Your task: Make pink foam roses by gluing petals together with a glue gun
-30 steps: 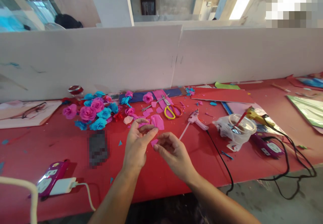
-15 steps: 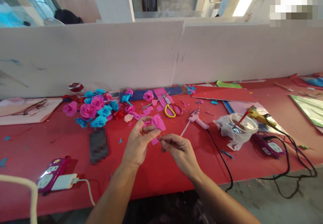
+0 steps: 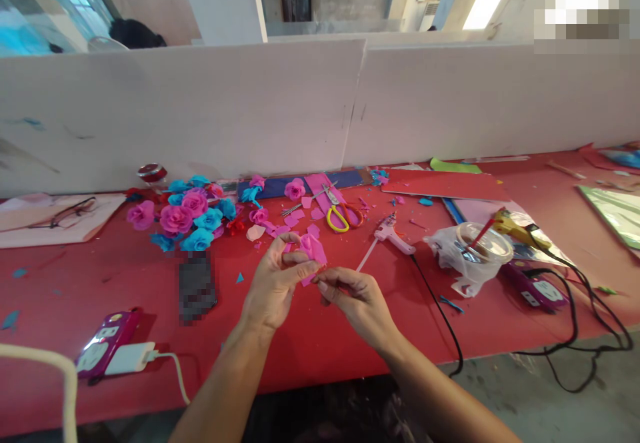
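Head view: paper roses (image 3: 180,219) cluster on the red table (image 3: 320,343); next, the left hand (image 3: 271,288) holds a pink paper bloom (image 3: 312,248) above it, thumb and fingers closed. The right hand (image 3: 356,296) has fingertips bunched just below; whether they grip anything, I can't tell. Beyond lies a pink glue gun (image 3: 393,235).

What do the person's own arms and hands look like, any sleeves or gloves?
Both forearms are bare as far as they show: no sleeves, watch or bracelet. The left hand and right hand are ungloved, with no cables or markings visible.
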Motion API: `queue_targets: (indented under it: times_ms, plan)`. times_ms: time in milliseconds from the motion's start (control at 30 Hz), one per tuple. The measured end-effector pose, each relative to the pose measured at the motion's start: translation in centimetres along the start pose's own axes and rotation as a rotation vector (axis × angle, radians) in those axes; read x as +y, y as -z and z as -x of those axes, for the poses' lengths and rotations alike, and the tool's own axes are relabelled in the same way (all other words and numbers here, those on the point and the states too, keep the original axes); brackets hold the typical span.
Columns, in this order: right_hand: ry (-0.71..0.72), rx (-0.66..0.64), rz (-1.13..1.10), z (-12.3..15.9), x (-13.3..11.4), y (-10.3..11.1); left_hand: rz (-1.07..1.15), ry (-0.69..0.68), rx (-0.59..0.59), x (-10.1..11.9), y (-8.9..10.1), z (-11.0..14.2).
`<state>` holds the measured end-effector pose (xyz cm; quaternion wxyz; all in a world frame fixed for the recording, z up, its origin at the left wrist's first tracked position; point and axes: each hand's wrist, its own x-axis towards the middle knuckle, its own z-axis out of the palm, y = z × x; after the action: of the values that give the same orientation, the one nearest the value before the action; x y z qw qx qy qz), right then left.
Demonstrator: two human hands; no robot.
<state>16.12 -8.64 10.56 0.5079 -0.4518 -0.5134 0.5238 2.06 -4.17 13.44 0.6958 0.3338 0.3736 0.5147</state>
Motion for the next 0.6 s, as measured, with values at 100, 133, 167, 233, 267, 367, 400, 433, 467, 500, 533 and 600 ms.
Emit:
queue_targets:
  times_ms: [100,133,167,233,267,367,400,433,467,500,533,600]
  plan:
    - [0.021,-0.027,0.018,0.13,-0.16,0.01,0.019,0.011,-0.009,0.08,-0.05,0.19]
    - [0.026,-0.028,0.022,0.17,-0.23,-0.02,0.024,0.01,-0.01,0.09,-0.06,0.24]
    - [0.029,-0.028,0.027,0.19,-0.3,-0.05,0.028,0.008,-0.008,0.09,-0.06,0.27]
    - [0.035,-0.027,0.038,0.2,-0.45,-0.12,0.037,0.006,-0.005,0.03,-0.01,0.24]
    - [0.039,-0.027,0.044,0.19,-0.52,-0.14,0.041,0.006,-0.007,-0.01,0.04,0.18]
    - [0.057,-0.033,0.065,0.17,-0.64,-0.14,0.051,0.013,-0.041,-0.22,0.26,-0.06]
    - [0.059,-0.033,0.072,0.17,-0.64,-0.11,0.054,0.018,-0.05,-0.29,0.34,-0.13]
    - [0.058,-0.034,0.076,0.18,-0.61,-0.08,0.057,0.025,-0.055,-0.35,0.42,-0.19]
    - [0.055,-0.031,0.076,0.19,-0.56,-0.04,0.057,0.037,-0.055,-0.4,0.49,-0.21]
    - [0.05,-0.032,0.07,0.19,-0.5,0.0,0.056,0.052,-0.051,-0.43,0.55,-0.22]
    - [0.043,-0.034,0.059,0.19,-0.45,0.04,0.056,0.066,-0.044,-0.45,0.61,-0.22]
    - [0.023,-0.046,0.022,0.15,-0.35,0.07,0.054,0.086,-0.041,-0.43,0.69,-0.2]
